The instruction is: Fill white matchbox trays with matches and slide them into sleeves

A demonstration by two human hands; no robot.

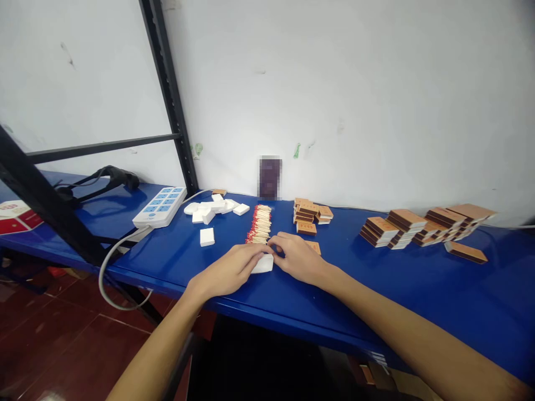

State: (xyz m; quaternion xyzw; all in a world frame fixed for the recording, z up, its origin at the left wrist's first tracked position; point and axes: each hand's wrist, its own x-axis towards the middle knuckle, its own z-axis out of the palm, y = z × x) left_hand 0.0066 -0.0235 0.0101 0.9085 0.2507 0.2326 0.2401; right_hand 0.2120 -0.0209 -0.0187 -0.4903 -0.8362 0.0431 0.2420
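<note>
While matches (261, 224) lie massed just beyond, we see left hand (229, 269) and right hand (298, 257) half-curled at a white box (264, 265) — whether gripping, we cannot tell.

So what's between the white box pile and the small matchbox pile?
Head view: a row of red-tipped matches lies between them on the blue table.

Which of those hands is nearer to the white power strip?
Left. The left hand is to the right of the power strip, nearer the camera; the right hand is farther right.
</note>
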